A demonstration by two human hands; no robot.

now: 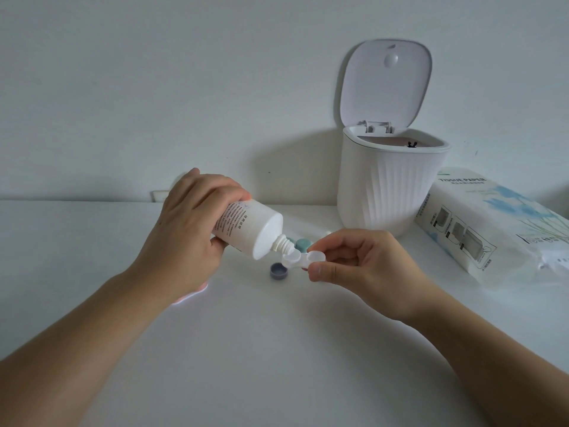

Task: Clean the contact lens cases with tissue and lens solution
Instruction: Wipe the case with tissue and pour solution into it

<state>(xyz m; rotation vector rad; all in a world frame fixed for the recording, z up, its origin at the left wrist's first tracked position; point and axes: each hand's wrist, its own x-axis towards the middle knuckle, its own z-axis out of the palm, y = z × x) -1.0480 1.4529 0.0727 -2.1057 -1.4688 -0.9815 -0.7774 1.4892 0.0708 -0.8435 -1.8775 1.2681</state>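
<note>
The light is soft and a bit dim. The bin (pixel 391 183) throws a gray shadow left on the wall (pixel 154 87). Edges look bent.

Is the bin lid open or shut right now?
Open. The bin lid stands raised on its rear hinge, leaving the rim uncovered.

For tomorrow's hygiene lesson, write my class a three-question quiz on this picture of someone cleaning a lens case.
1. Which hand tilts the solution bottle?
2. True or false: the bin has its lid shut.
3. The purple cap lies: A) on the table B) in the bin C) on the tissue pack

Key
1. The left; the right hand pinches the lens case, nozzle at its well.
2. False; it stands open.
3. A
</note>
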